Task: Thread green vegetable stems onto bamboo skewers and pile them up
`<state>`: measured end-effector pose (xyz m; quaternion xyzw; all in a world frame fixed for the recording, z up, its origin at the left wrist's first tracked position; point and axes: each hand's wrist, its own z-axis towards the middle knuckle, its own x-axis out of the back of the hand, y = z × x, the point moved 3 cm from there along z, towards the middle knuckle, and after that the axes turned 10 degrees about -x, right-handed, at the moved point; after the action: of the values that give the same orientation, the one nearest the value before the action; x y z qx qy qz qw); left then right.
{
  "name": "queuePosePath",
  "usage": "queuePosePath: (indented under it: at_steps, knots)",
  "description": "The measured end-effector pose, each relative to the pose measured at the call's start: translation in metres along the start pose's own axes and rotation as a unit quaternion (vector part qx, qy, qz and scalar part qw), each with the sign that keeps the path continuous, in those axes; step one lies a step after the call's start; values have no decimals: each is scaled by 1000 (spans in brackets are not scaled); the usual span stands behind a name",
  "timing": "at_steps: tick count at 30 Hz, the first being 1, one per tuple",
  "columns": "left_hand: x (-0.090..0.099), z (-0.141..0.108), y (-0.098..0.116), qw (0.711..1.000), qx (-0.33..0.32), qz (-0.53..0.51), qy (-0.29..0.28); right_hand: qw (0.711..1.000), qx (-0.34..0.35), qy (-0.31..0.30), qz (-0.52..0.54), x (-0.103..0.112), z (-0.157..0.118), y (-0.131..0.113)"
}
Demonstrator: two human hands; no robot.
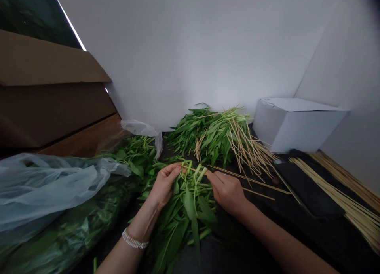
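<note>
In the head view, leafy green vegetables with pale hollow stems (190, 204) hang in front of me, their stems gathered across a thin bamboo skewer (192, 169). My left hand (166, 183) pinches the left end of this skewer beside the stems, thumb and fingertips closed. On the other side, my right hand (227, 190) is closed around the skewer's right part, its fingertips close to the stems. The grip of the right fingers is partly hidden by the back of the hand. Loose skewers (258, 181) lie on the dark surface just beyond my right hand.
A pile of skewered greens (208, 133) lies against the white wall, its skewers (252, 151) fanning right. Plastic bags (59, 195) of greens are at left, below a cardboard box (53, 107). At right are a white box (297, 123), a dark flat device (308, 189) and long sticks (341, 202).
</note>
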<state>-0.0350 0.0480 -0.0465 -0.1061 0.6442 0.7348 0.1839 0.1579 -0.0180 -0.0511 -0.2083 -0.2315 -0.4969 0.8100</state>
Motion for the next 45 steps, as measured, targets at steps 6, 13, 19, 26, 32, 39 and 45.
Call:
queuePosePath:
  at_steps: [6, 13, 19, 26, 32, 39, 45]
  knots:
    - [2, -1, -1, 999, -15, 34, 12, 1000, -3, -6, 1, -3, -1, 1]
    - [4, 1, -2, 996, -39, 75, -5, 1000, -3, -10, 8, -5, -2, 1]
    - [8, 3, -5, 994, -59, 89, -15, 1000, -8, -11, 5, -5, -3, 1]
    - [6, 2, -4, 993, -56, 97, -21, 999, -19, -25, 24, -7, -3, 2]
    - [4, 1, -1, 992, -66, 104, -20, 999, -16, -25, 20, -7, -3, 1]
    - [7, 1, -3, 988, -75, 132, -18, 1000, -14, -19, 20, -7, -3, 2]
    - [-5, -6, 8, 978, -105, 162, -84, 1000, 3, 1, 23, -1, -1, -2]
